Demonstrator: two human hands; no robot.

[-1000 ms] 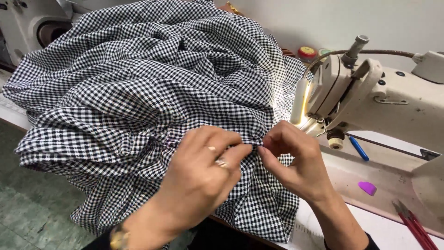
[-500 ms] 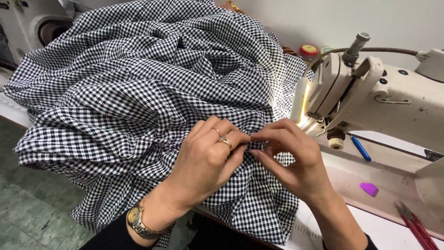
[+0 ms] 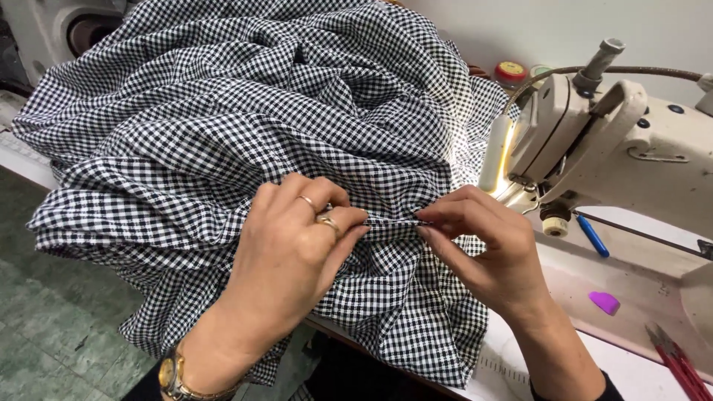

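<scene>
Both our hands pinched one fold of the checked fabric [image 3: 245,126]: left hand [image 3: 297,245] and right hand [image 3: 486,249] gripping it, beside the sewing machine [image 3: 631,148].

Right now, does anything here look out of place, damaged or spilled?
Nothing stands out. The left hand and right hand pinch a fold of the checked cloth, heaped beside the sewing machine. No tear or spill shows.
</scene>
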